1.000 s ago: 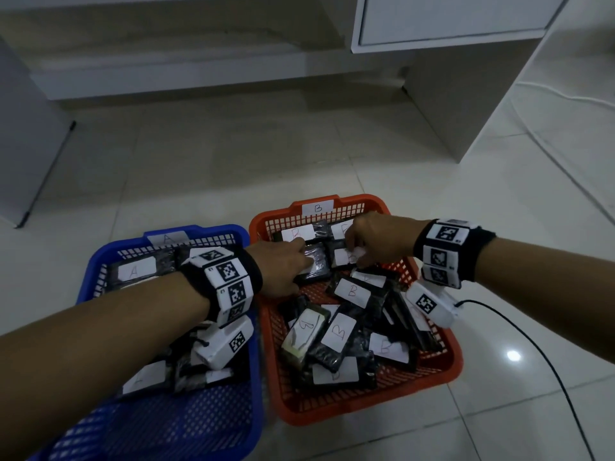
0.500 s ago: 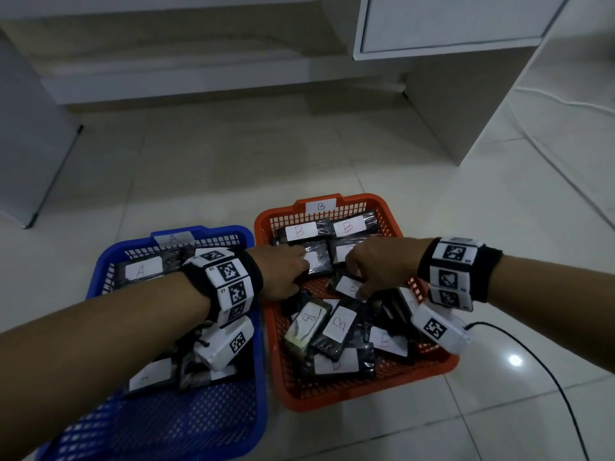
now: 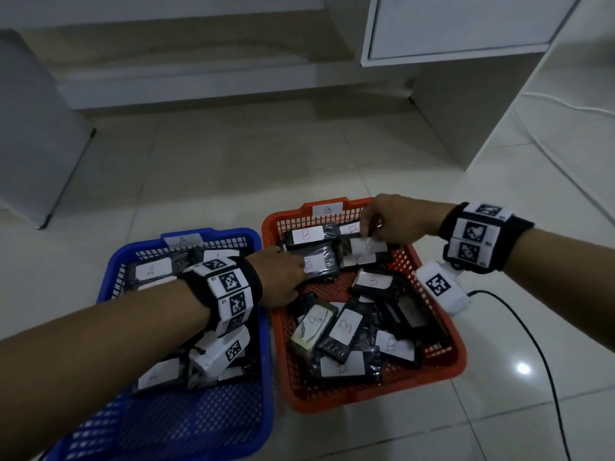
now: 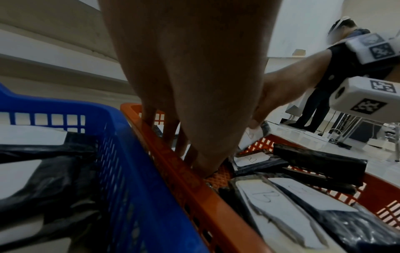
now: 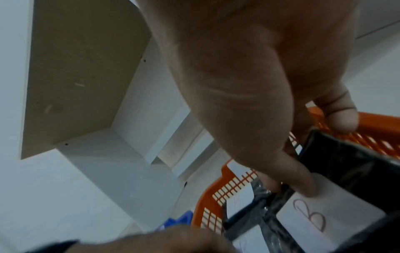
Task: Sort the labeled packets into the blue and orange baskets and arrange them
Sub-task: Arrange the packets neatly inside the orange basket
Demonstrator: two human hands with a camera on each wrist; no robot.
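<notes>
The orange basket [image 3: 332,405] tagged B holds several black packets with white B labels. Beside it on the left, the blue basket [image 3: 206,232] tagged A holds several A packets. My right hand [image 3: 382,221] is over the orange basket's far end. It pinches a B packet [image 3: 366,247] by its edge, thumb on the white label [image 5: 324,214], and the packet is lifted a little above the others. My left hand [image 3: 283,277] reaches across the orange rim [image 4: 194,188]. Its straight fingers [image 4: 190,150] rest on the left edge of another B packet [image 3: 319,262] in the far left part.
A black cable [image 3: 532,344] runs over the tiled floor right of the orange basket. A white cabinet [image 3: 466,94] stands beyond it and a grey panel [image 3: 33,144] is at the far left. Another person [image 4: 314,102] stands in the background.
My right hand moved from the middle of the orange basket up to its far end, carrying a B packet. My left hand stayed on its packet.
</notes>
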